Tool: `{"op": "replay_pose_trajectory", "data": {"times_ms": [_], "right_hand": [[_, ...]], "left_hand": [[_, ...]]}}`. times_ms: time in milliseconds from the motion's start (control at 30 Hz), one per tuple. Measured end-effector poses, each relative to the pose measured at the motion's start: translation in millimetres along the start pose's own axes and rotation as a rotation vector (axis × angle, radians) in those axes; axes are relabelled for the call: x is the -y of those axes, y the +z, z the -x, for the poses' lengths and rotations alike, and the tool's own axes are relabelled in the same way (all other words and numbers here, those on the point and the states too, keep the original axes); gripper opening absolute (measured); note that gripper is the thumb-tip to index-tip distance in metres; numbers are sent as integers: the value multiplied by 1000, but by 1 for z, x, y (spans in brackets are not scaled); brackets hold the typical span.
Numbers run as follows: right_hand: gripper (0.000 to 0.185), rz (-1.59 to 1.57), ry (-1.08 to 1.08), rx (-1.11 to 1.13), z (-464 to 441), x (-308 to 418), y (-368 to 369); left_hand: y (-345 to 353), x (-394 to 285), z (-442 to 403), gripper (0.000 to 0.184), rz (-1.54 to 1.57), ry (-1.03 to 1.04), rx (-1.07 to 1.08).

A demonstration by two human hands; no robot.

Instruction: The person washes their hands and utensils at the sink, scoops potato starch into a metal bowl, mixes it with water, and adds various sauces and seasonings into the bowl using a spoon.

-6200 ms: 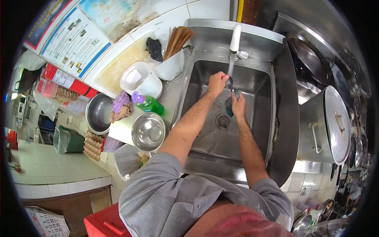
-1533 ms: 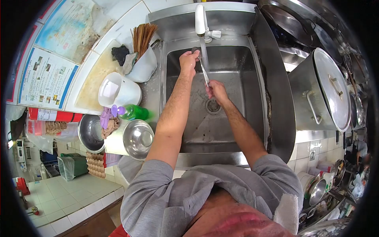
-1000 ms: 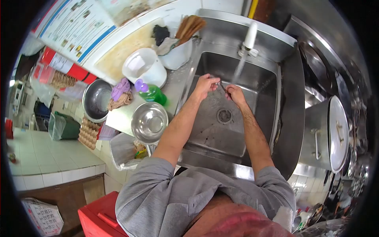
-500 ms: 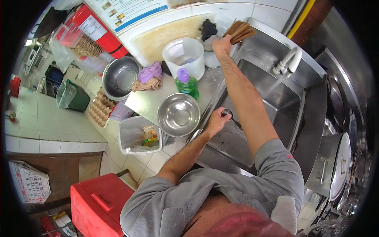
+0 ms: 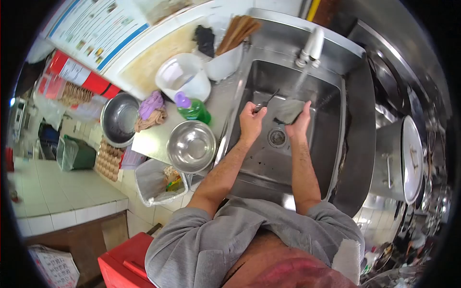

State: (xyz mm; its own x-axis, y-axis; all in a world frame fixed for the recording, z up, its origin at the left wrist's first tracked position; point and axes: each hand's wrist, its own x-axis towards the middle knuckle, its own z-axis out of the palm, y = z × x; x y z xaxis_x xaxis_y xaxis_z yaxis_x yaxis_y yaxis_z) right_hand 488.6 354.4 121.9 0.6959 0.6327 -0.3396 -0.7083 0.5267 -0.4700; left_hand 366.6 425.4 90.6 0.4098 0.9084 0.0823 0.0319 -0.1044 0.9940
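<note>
"What is nearest?"

"Grey sleeves, then two hands over a steel sink. The left hand grips a slim dark utensil (its far end is too blurred to name). The right hand grasps a grey-green pad, just beside the utensil but apart from it."

"What has just changed?"

"Half a second ago the right hand was at the white container on the tabletop; now it is back above the basin with the pad. Utensil and pad are therefore in hand together."

"And farther off?"

"Water runs from the white faucet; the container holds bundled sticks."
</note>
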Motion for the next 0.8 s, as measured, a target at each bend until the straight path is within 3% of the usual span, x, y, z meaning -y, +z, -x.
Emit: {"op": "replay_pose_trajectory", "data": {"times_ms": [67,100,133,167,200,300,333,367,433,467,567,733,800], "right_hand": [[29,-35,29,54,-13,-12,-34],[30,-55,76,125,-17,-15,-40],[30,-68,68,116,-21,-14,-47],[26,116,57,38,-24,-13,-48],[26,299,47,-46,-26,-11,-50],[35,319,-51,-49,-28,-12,-68],[38,335,-100,-59,-26,-11,-69],[38,329,-110,-74,-27,-11,-71],[38,352,-150,-21,-24,-14,-75],[38,297,-140,-20,-23,-15,-76],[38,377,-142,14,-20,-21,-78],[38,384,-103,-29,-28,-15,-76],[36,650,-297,89,-40,1,-57]], "left_hand": [[23,-2,14,10,-153,212,119],[30,7,18,10,-160,214,137],[35,15,22,10,-206,476,181],[39,15,26,11,-245,739,225],[42,16,28,11,-244,741,245],[34,8,35,18,-324,726,544],[33,-2,43,19,-250,470,614],[39,1,44,19,-246,470,633],[45,7,45,23,407,-329,447],[46,8,45,23,403,-333,449],[48,8,46,28,76,-635,527],[55,11,54,24,124,-571,426],[58,15,43,19,124,-417,371]]}}
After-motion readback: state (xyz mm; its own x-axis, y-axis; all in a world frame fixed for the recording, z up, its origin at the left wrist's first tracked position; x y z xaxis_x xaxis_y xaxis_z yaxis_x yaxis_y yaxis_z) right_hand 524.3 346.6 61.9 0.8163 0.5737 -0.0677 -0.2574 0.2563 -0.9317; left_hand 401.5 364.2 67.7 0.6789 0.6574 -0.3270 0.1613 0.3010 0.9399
